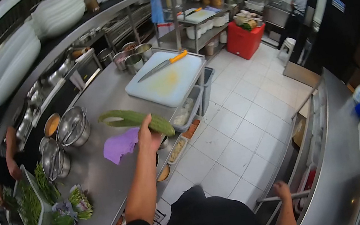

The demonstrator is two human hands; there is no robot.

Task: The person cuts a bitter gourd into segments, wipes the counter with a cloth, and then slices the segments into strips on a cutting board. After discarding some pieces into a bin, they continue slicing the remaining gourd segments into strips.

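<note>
A long green cucumber (135,119) with a pale patch near its far end is held over the steel counter, my left hand (148,139) wrapped round it. Just below it lies a crumpled purple cloth (121,147). Beyond the cucumber, a white cutting board (164,89) carries a knife (162,65) with a yellow handle. Down at my right side hangs my right hand (282,191), its fingers loosely apart and nothing in them. It overlaps the metal bar of an open drawer (284,197) in this view.
Steel bowls (72,126) and a tub of green stalks (32,206) stand along the counter's left, near another person's arm (12,151). Food containers (178,149) sit below the counter edge. A red bin (244,41) and a distant person (298,5) are at the back.
</note>
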